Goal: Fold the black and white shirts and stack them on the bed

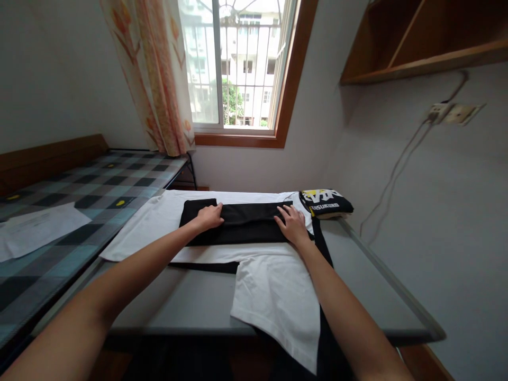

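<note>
A folded black garment [250, 225], perhaps trousers, lies as a long strip across a spread white T-shirt [270, 286]. My left hand [210, 217] rests on the strip's left part, fingers stretched out beside a doubled-over fold. On its right end, my right hand [293, 225] lies with fingers spread. One white sleeve hangs over the table's near edge. More black cloth [323, 248] shows beneath the T-shirt, along its lower edge and at the right. Touching the collar end is a folded black bundle [327, 203] with white and yellow print.
The clothes lie on a grey table [190, 301] against the right wall. At left stands a bed [130, 182] with a checked cover and white paper [43, 227]. A curtain [159, 79] hangs by the window. Cords run from a wall socket [440, 114] below a wooden shelf [420, 63].
</note>
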`<state>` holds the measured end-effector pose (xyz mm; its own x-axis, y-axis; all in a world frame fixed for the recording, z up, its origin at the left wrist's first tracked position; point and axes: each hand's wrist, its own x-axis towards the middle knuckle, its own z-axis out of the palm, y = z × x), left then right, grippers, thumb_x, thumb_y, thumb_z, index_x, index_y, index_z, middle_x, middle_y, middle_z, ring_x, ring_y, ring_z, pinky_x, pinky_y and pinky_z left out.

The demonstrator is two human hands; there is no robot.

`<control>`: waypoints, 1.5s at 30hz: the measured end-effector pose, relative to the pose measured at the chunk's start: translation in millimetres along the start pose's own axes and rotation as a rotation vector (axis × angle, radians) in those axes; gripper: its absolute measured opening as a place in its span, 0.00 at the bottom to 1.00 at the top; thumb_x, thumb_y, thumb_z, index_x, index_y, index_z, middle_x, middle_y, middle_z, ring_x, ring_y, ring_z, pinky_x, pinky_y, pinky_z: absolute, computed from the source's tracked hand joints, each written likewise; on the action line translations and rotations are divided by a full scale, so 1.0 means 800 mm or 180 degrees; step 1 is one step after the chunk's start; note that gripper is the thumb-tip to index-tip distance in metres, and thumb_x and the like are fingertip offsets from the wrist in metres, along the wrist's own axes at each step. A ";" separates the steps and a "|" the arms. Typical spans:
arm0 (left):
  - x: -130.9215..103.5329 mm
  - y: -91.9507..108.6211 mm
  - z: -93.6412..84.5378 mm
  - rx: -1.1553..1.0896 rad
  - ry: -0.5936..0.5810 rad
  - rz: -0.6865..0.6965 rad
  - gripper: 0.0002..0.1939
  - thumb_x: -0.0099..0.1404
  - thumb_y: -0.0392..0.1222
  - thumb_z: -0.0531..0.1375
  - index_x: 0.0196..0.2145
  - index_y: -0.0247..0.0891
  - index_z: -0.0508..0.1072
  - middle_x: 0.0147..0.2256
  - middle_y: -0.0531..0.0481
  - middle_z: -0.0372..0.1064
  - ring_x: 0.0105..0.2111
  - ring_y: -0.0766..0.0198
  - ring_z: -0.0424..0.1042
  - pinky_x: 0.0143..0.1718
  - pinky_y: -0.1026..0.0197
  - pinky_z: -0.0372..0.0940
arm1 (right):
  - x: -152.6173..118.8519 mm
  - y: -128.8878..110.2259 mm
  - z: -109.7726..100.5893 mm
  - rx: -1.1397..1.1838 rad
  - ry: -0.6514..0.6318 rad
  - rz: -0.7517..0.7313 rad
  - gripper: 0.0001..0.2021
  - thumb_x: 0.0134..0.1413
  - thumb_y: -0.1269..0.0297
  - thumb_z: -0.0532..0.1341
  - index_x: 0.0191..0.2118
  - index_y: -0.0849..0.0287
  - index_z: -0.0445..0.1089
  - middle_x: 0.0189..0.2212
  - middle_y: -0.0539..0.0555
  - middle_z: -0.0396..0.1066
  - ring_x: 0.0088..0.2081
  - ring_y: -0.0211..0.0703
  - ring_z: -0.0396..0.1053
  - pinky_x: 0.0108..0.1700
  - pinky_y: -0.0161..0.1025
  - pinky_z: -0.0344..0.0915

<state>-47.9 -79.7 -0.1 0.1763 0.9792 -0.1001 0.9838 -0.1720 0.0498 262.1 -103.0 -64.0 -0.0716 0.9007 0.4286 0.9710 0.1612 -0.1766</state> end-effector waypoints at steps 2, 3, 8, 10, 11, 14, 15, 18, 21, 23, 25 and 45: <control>0.000 -0.005 -0.001 -0.0048 -0.0040 0.0036 0.23 0.62 0.44 0.57 0.55 0.39 0.65 0.47 0.36 0.72 0.47 0.46 0.73 0.44 0.52 0.68 | -0.001 -0.007 0.000 0.0010 -0.0075 -0.0177 0.25 0.66 0.50 0.48 0.63 0.54 0.64 0.64 0.59 0.59 0.67 0.56 0.49 0.65 0.57 0.47; 0.000 -0.006 -0.001 -0.0068 -0.0019 0.0054 0.22 0.62 0.44 0.57 0.54 0.40 0.65 0.47 0.37 0.73 0.47 0.47 0.74 0.43 0.53 0.68 | -0.002 -0.011 0.001 0.0027 -0.0186 -0.0251 0.26 0.66 0.50 0.47 0.63 0.54 0.63 0.64 0.59 0.58 0.67 0.56 0.49 0.65 0.56 0.47; 0.001 -0.004 0.004 -0.0244 0.0255 0.0276 0.18 0.64 0.44 0.54 0.51 0.42 0.69 0.44 0.42 0.74 0.44 0.51 0.74 0.41 0.56 0.67 | -0.006 -0.017 0.010 0.0031 -0.0655 -0.0347 0.28 0.67 0.47 0.45 0.65 0.53 0.60 0.66 0.59 0.56 0.67 0.55 0.50 0.65 0.57 0.46; 0.001 -0.001 0.008 -0.0254 0.0200 0.0408 0.18 0.62 0.44 0.55 0.49 0.43 0.70 0.42 0.42 0.75 0.43 0.51 0.75 0.41 0.56 0.66 | -0.006 -0.016 0.011 0.0029 -0.0662 -0.0328 0.28 0.67 0.47 0.45 0.65 0.53 0.60 0.66 0.59 0.56 0.67 0.55 0.50 0.65 0.56 0.46; 0.002 0.000 0.010 -0.0237 0.0133 0.0461 0.17 0.62 0.45 0.55 0.49 0.43 0.70 0.42 0.43 0.75 0.42 0.50 0.75 0.40 0.56 0.66 | -0.006 -0.015 0.011 0.0028 -0.0658 -0.0328 0.28 0.67 0.47 0.45 0.65 0.53 0.60 0.66 0.59 0.56 0.67 0.55 0.50 0.65 0.56 0.46; 0.007 -0.001 0.013 -0.0242 -0.0003 0.0582 0.17 0.60 0.45 0.57 0.48 0.43 0.71 0.41 0.44 0.75 0.41 0.52 0.75 0.38 0.57 0.66 | -0.005 -0.014 0.010 0.0027 -0.0635 -0.0341 0.27 0.67 0.47 0.45 0.64 0.53 0.61 0.65 0.59 0.56 0.67 0.55 0.50 0.65 0.56 0.46; 0.008 -0.003 0.013 -0.0303 -0.0008 0.0610 0.17 0.60 0.45 0.57 0.48 0.43 0.71 0.40 0.46 0.75 0.39 0.54 0.75 0.38 0.58 0.65 | -0.005 -0.014 0.010 0.0031 -0.0614 -0.0340 0.27 0.67 0.48 0.45 0.64 0.54 0.62 0.65 0.59 0.57 0.67 0.55 0.50 0.65 0.56 0.46; 0.011 -0.009 0.009 -0.0600 -0.0071 0.0718 0.17 0.60 0.44 0.57 0.47 0.42 0.71 0.36 0.50 0.74 0.36 0.59 0.74 0.35 0.62 0.64 | -0.004 -0.014 0.009 0.0041 -0.0497 -0.0355 0.26 0.67 0.49 0.46 0.63 0.55 0.64 0.64 0.59 0.58 0.67 0.55 0.50 0.65 0.58 0.44; 0.008 -0.014 0.004 -0.0758 0.0040 0.0686 0.17 0.63 0.47 0.55 0.47 0.42 0.72 0.36 0.50 0.74 0.36 0.59 0.73 0.36 0.61 0.64 | -0.004 -0.015 0.008 0.0055 -0.0381 -0.0389 0.26 0.67 0.49 0.46 0.62 0.55 0.65 0.64 0.58 0.59 0.67 0.55 0.50 0.66 0.58 0.44; 0.006 -0.019 0.005 -0.0657 0.0596 0.0498 0.19 0.66 0.51 0.52 0.50 0.41 0.71 0.42 0.45 0.73 0.42 0.56 0.73 0.43 0.58 0.64 | -0.004 -0.015 0.008 0.0077 -0.0343 -0.0397 0.26 0.67 0.49 0.46 0.62 0.55 0.65 0.64 0.58 0.59 0.67 0.56 0.50 0.66 0.58 0.44; 0.006 -0.028 0.012 -0.0421 0.1257 0.0252 0.24 0.69 0.52 0.49 0.56 0.39 0.68 0.52 0.40 0.69 0.53 0.52 0.67 0.53 0.53 0.59 | -0.004 -0.015 0.008 0.0101 -0.0332 -0.0392 0.26 0.67 0.49 0.46 0.62 0.55 0.65 0.64 0.58 0.59 0.67 0.56 0.50 0.66 0.58 0.44; -0.010 -0.038 0.034 -0.0207 0.1090 -0.0024 0.27 0.66 0.59 0.51 0.56 0.42 0.68 0.54 0.40 0.66 0.51 0.50 0.69 0.52 0.51 0.60 | -0.004 -0.012 0.013 0.0231 -0.0304 -0.0389 0.24 0.67 0.50 0.47 0.59 0.55 0.68 0.62 0.58 0.62 0.66 0.54 0.52 0.64 0.54 0.49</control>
<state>-78.2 -85.4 -28.1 0.1374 0.9615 0.2379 0.9790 -0.1683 0.1148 250.9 -103.1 -72.5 -0.2128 0.9062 0.3653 0.9349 0.2975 -0.1934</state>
